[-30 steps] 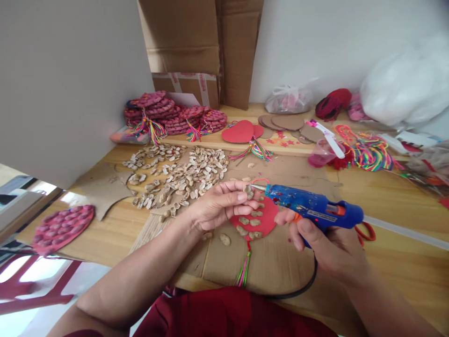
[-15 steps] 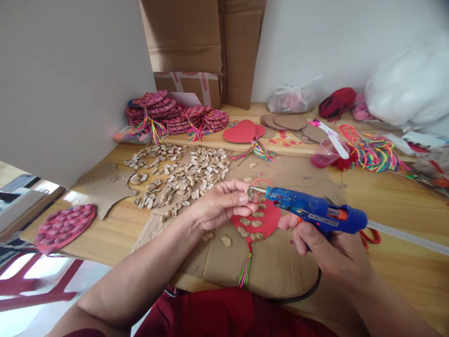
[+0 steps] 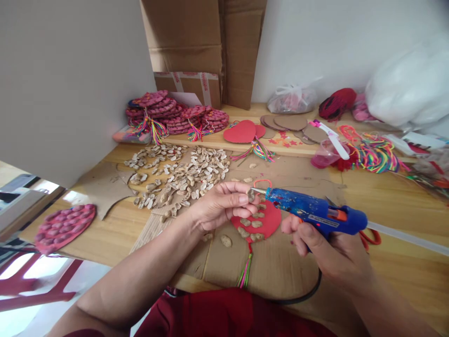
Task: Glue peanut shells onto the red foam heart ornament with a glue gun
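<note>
Between thumb and fingers, my left hand (image 3: 228,203) pinches a peanut shell (image 3: 251,195). My right hand (image 3: 326,248) grips a blue hot glue gun (image 3: 308,206), its metal nozzle at the shell. A clear glue stick (image 3: 403,236) juts from the gun's back end. Below both hands lies a red heart-shaped card (image 3: 271,217) with several peanut shells on its face, partly covered by my left hand and the gun. From its lower tip hangs a green and pink tassel (image 3: 244,271); an orange loop (image 3: 263,182) shows at its top. One loose peanut shell (image 3: 226,241) rests on the cardboard nearby.
Many peanut shells (image 3: 196,173) are heaped left of centre on cardboard (image 3: 280,276). A pink decorated piece (image 3: 66,227) lies at the left edge. Behind are stacked pink pieces (image 3: 168,114), red hearts (image 3: 242,132), brown cardboard ovals (image 3: 289,122), a pink cup (image 3: 322,154) and colourful cords (image 3: 377,154).
Hardly anything differs. The peanut shell in my left hand sits very slightly lower at the nozzle, and the fingers of my right hand on the glue gun have shifted a little.
</note>
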Action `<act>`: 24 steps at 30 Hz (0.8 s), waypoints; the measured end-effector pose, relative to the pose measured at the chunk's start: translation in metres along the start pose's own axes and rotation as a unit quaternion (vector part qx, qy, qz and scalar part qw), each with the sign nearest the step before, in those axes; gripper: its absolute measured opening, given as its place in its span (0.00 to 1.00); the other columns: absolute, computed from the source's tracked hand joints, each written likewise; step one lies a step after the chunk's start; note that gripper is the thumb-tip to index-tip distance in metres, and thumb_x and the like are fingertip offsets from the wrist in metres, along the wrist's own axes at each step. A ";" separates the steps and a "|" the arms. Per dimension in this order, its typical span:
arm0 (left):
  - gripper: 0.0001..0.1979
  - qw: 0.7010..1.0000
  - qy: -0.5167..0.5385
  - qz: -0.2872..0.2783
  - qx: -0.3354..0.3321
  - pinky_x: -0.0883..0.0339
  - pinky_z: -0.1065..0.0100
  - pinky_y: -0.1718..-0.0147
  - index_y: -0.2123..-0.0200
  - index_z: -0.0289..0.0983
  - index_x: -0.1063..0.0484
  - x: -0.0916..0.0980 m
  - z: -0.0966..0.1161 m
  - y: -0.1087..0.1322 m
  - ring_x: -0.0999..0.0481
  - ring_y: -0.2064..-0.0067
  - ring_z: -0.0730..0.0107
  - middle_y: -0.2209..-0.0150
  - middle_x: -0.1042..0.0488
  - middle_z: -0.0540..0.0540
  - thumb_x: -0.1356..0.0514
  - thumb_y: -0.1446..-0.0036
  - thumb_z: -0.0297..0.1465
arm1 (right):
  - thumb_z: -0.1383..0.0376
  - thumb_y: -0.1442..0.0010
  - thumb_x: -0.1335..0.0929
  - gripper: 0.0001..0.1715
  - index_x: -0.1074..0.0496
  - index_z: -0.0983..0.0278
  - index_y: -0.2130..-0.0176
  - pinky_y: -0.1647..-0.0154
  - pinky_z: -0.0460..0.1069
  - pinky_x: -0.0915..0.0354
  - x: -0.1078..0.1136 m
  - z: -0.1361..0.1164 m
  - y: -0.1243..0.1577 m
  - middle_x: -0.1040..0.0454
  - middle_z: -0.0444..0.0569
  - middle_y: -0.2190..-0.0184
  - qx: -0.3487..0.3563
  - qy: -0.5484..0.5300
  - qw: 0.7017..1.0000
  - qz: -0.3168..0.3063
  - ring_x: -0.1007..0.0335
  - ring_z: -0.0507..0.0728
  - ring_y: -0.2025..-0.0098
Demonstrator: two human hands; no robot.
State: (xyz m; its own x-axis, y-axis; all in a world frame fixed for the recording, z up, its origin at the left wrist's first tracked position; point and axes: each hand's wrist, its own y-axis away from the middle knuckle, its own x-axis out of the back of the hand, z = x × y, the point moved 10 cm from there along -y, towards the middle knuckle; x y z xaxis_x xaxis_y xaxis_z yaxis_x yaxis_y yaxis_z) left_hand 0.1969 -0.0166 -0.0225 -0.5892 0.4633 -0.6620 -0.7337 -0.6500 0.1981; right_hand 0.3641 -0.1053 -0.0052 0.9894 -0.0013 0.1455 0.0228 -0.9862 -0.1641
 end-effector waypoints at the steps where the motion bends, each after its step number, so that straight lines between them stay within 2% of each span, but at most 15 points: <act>1: 0.17 1.000 -0.001 0.001 0.000 0.21 0.79 0.69 0.65 0.32 0.18 0.000 0.000 0.000 0.15 0.69 0.73 0.67 0.16 0.46 0.20 0.55 0.32 | 0.58 0.31 0.29 0.08 0.21 0.58 0.60 0.74 0.52 0.31 0.000 -0.001 0.000 0.28 0.45 0.77 0.000 0.014 1.000 -0.001 0.31 0.56 0.76; 10: 0.16 1.000 0.002 0.001 -0.006 0.21 0.79 0.69 0.65 0.32 0.19 0.000 0.002 0.000 0.15 0.69 0.72 0.68 0.16 0.46 0.20 0.55 0.32 | 0.53 0.30 0.30 0.14 0.23 0.58 0.64 0.76 0.52 0.31 -0.002 -0.011 -0.003 0.29 0.45 0.79 0.021 0.069 0.997 0.010 0.32 0.56 0.78; 24: 0.17 1.000 0.003 0.003 -0.002 0.22 0.80 0.71 0.65 0.32 0.18 0.000 0.002 0.000 0.15 0.70 0.73 0.67 0.16 0.45 0.20 0.56 0.32 | 0.54 0.31 0.29 0.13 0.21 0.58 0.63 0.77 0.52 0.31 0.001 -0.011 -0.002 0.29 0.46 0.79 0.014 0.075 0.997 0.019 0.33 0.56 0.78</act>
State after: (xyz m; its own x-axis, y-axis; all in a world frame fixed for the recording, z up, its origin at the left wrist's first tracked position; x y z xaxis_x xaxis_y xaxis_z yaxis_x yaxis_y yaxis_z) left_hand 0.1965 -0.0157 -0.0213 -0.5909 0.4558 -0.6656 -0.7289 -0.6552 0.1985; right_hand 0.3631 -0.1049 0.0060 0.9572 -0.0645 0.2821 -0.0072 -0.9798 -0.1998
